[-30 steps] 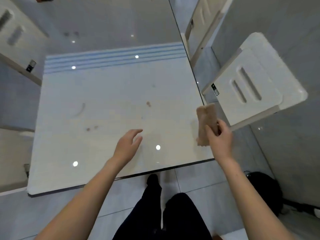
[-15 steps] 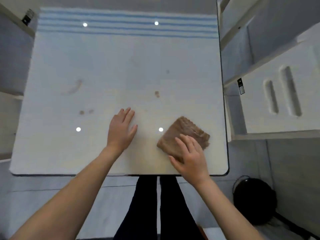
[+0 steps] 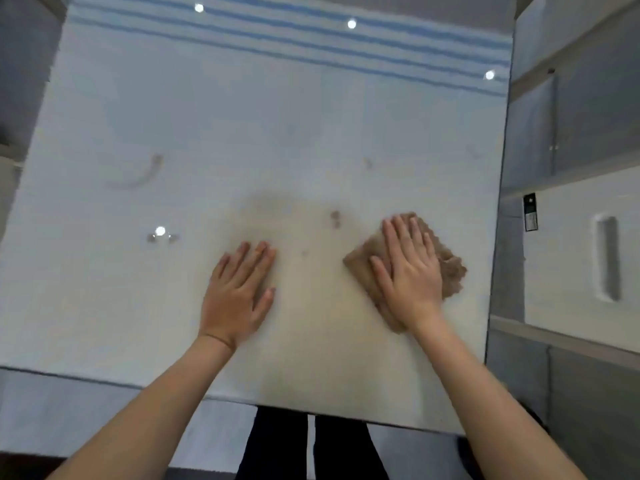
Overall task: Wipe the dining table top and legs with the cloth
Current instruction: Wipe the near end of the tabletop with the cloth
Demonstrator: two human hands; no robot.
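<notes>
The white glossy dining table top [image 3: 242,116] fills most of the view, with blue stripes along its far edge. A folded brown cloth [image 3: 446,268] lies on the near right part of the top. My right hand [image 3: 408,271] is pressed flat on the cloth, fingers spread forward. My left hand [image 3: 239,292] rests flat on the bare table to the left of it, holding nothing. Small brown stains sit just left of the cloth [image 3: 335,219], at the left [image 3: 152,237], and a curved smear [image 3: 145,174] lies farther left. The table legs are hidden.
A white chair [image 3: 588,258] with slots in its back stands close against the table's right edge. Grey tiled floor [image 3: 52,410] shows below the near edge, with my dark trouser legs [image 3: 277,445] under it. Ceiling lights reflect as bright dots on the top.
My right hand brought the cloth down from the air at the right edge onto the table and slid it forward. My left hand settled flat on the top. The view moved closer.
</notes>
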